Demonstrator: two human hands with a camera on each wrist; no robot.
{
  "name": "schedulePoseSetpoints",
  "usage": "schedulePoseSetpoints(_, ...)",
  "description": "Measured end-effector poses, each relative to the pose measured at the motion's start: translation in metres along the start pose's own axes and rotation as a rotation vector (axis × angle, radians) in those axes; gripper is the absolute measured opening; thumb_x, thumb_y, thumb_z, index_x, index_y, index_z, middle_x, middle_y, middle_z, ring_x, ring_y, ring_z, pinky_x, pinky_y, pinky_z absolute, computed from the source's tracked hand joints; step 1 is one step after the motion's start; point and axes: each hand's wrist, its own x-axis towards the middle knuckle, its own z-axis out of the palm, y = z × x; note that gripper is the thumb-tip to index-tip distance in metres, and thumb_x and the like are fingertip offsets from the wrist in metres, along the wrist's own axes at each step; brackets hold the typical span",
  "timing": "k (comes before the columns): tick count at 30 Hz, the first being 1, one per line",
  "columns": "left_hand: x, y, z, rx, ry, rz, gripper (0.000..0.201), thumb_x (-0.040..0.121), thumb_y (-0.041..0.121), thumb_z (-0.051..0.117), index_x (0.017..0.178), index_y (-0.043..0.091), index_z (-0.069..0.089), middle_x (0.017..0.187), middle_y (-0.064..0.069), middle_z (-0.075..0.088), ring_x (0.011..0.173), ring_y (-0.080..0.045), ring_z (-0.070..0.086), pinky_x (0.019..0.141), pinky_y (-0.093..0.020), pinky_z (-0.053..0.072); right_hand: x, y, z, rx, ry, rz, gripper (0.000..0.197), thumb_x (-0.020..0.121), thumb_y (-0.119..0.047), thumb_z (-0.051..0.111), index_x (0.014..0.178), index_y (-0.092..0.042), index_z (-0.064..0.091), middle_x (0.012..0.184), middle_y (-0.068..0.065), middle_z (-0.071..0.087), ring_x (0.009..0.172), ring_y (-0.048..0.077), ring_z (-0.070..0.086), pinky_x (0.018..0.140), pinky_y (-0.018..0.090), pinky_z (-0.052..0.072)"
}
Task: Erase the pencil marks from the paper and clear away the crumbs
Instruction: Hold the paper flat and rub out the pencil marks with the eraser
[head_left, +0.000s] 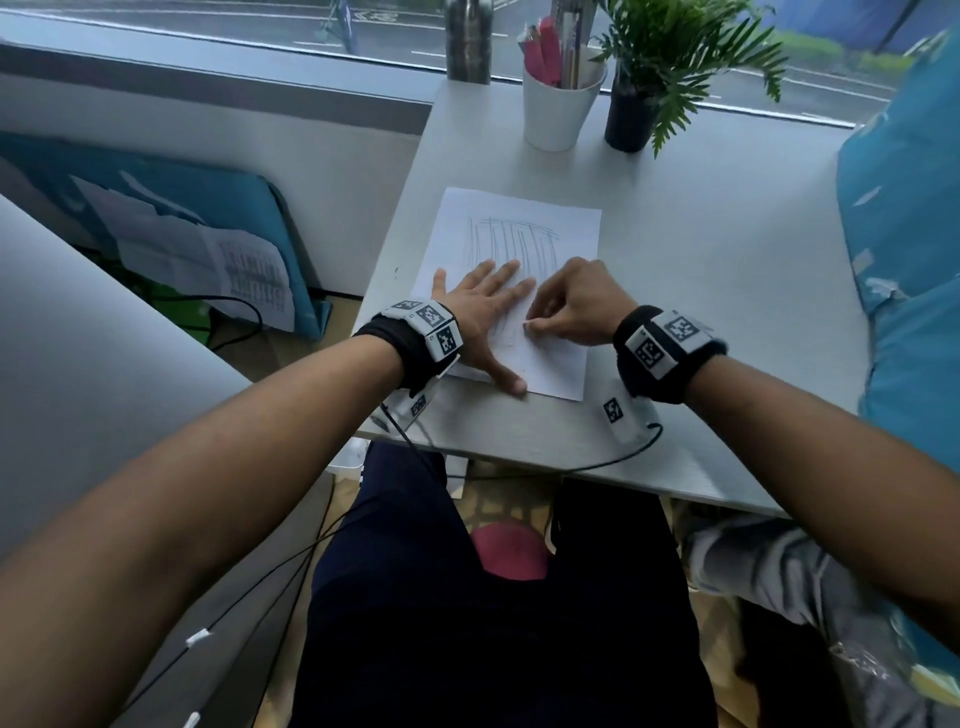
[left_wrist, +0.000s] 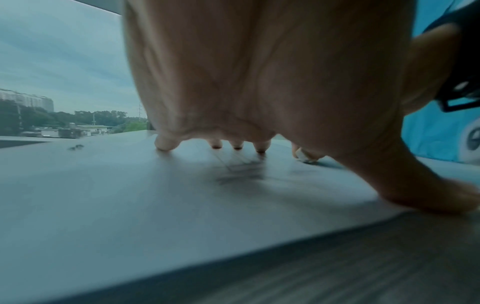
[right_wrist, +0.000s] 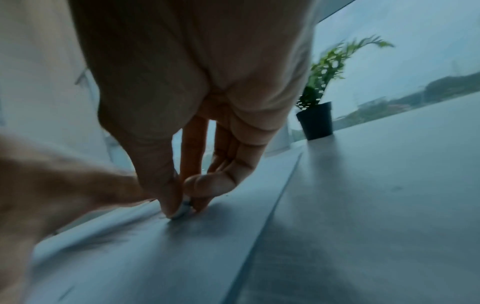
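Note:
A white sheet of paper (head_left: 561, 244) lies on the grey desk (head_left: 701, 291), covered with upright pencil lines (head_left: 511, 236). My left hand (head_left: 480, 312) lies flat on the sheet with fingers spread, pressing it down; its fingertips (left_wrist: 166, 144) touch the paper (left_wrist: 130, 195). My right hand (head_left: 571, 306) pinches a small white eraser (head_left: 526, 326) between thumb and fingers, its tip on the paper beside the left hand. In the right wrist view the eraser (right_wrist: 184, 209) sits pressed onto the sheet (right_wrist: 161, 246). The same eraser (left_wrist: 305, 156) shows past the left palm.
A white cup of pens (head_left: 560, 106), a potted plant (head_left: 636, 109) and a steel bottle (head_left: 469, 41) stand at the desk's far edge by the window. A blue cushion (head_left: 904, 218) lies at the right. Loose papers (head_left: 208, 254) sit on the floor left.

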Motion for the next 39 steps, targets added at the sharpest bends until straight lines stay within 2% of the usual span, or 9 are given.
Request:
schedulePoseSetpoints(8, -0.004, 0.008, -0.011, 0.197, 0.084, -0.051, 0.110, 0.063, 0.088, 0.059, 0.153, 0.049, 0.009, 0.163, -0.004, 0.011, 0.144, -0.031, 0.016, 0.108, -0.056, 0.030, -0.006, 0.022, -0.018, -0.041, 0.119, 0.134, 0.007, 0.073, -0.019, 0.081, 0.077, -0.014, 0.078, 0.059, -0.004, 0.063, 0.052, -0.001, 0.054, 0.055, 0.008, 0.041)
schedulePoseSetpoints(13, -0.001, 0.018, -0.018, 0.212, 0.136, -0.039, 0.115, 0.052, 0.084, 0.071, 0.148, 0.035, 0.034, 0.140, -0.007, 0.036, 0.131, -0.029, 0.035, 0.105, -0.049, 0.035, -0.011, 0.034, -0.018, -0.033, 0.144, 0.186, 0.006, 0.073, -0.020, 0.080, 0.078, -0.015, 0.079, 0.060, -0.005, 0.062, 0.055, -0.001, 0.053, 0.052, 0.002, 0.035)
schedulePoseSetpoints(16, 0.002, 0.015, -0.017, 0.047, 0.101, 0.073, 0.112, 0.050, 0.067, 0.086, 0.143, 0.024, 0.038, 0.153, -0.004, 0.027, 0.140, -0.028, 0.028, 0.112, -0.052, 0.031, -0.005, 0.038, -0.022, -0.027, 0.172, 0.204, 0.006, 0.073, -0.020, 0.080, 0.076, -0.016, 0.079, 0.060, -0.005, 0.062, 0.055, 0.000, 0.053, 0.054, 0.001, 0.034)
schedulePoseSetpoints(20, 0.004, 0.012, -0.016, 0.018, -0.044, 0.083, 0.125, 0.056, 0.062, 0.087, 0.154, 0.047, 0.010, 0.165, 0.005, -0.012, 0.152, -0.020, -0.010, 0.114, -0.069, 0.004, -0.012, 0.036, -0.015, -0.017, 0.188, 0.184, 0.004, 0.073, -0.020, 0.078, 0.075, -0.016, 0.078, 0.056, -0.008, 0.058, 0.053, 0.001, 0.052, 0.055, 0.008, 0.041)
schedulePoseSetpoints(23, 0.008, 0.018, -0.020, 0.082, -0.118, 0.039, 0.132, 0.056, 0.061, 0.087, 0.151, 0.053, -0.003, 0.162, 0.006, -0.024, 0.150, -0.020, -0.020, 0.110, -0.074, 0.003, -0.026, 0.029, -0.006, 0.001, 0.043, 0.055, 0.005, 0.073, -0.022, 0.079, 0.077, -0.018, 0.078, 0.062, -0.001, 0.066, 0.056, 0.003, 0.056, 0.059, 0.014, 0.050)
schedulePoseSetpoints(27, 0.008, 0.026, -0.024, 0.095, -0.132, 0.017, 0.134, 0.054, 0.056, 0.090, 0.150, 0.055, -0.003, 0.162, 0.007, -0.025, 0.150, -0.022, -0.019, 0.107, -0.076, 0.006, -0.017, 0.041, -0.021, 0.022, 0.140, 0.129, 0.009, 0.073, -0.025, 0.080, 0.079, -0.019, 0.079, 0.067, 0.000, 0.070, 0.063, 0.007, 0.062, 0.055, -0.001, 0.039)
schedulePoseSetpoints(32, 0.009, 0.025, -0.024, 0.101, -0.135, -0.002, 0.135, 0.053, 0.056, 0.090, 0.150, 0.056, -0.004, 0.161, 0.008, -0.026, 0.150, -0.021, -0.019, 0.109, -0.076, 0.008, -0.025, 0.031, -0.012, -0.023, -0.048, 0.015, 0.007, 0.073, -0.022, 0.079, 0.079, -0.019, 0.079, 0.068, -0.001, 0.071, 0.065, 0.011, 0.065, 0.059, 0.011, 0.049)
schedulePoseSetpoints(36, 0.009, 0.025, -0.025, 0.098, -0.128, -0.009, 0.136, 0.051, 0.057, 0.091, 0.149, 0.058, -0.004, 0.161, 0.009, -0.025, 0.150, -0.021, -0.019, 0.108, -0.076, 0.010, -0.022, 0.042, -0.020, 0.034, 0.130, 0.134, 0.007, 0.072, -0.022, 0.079, 0.077, -0.017, 0.079, 0.068, 0.001, 0.072, 0.066, 0.011, 0.066, 0.061, 0.010, 0.051)
schedulePoseSetpoints(39, 0.010, 0.025, -0.024, 0.102, -0.132, -0.016, 0.137, 0.050, 0.058, 0.090, 0.149, 0.057, -0.005, 0.161, 0.009, -0.027, 0.150, -0.021, -0.020, 0.108, -0.077, 0.010, -0.036, 0.025, -0.003, 0.009, -0.043, 0.001, 0.003, 0.072, -0.021, 0.078, 0.075, -0.020, 0.078, 0.067, -0.002, 0.071, 0.065, 0.010, 0.066, 0.065, 0.020, 0.055)
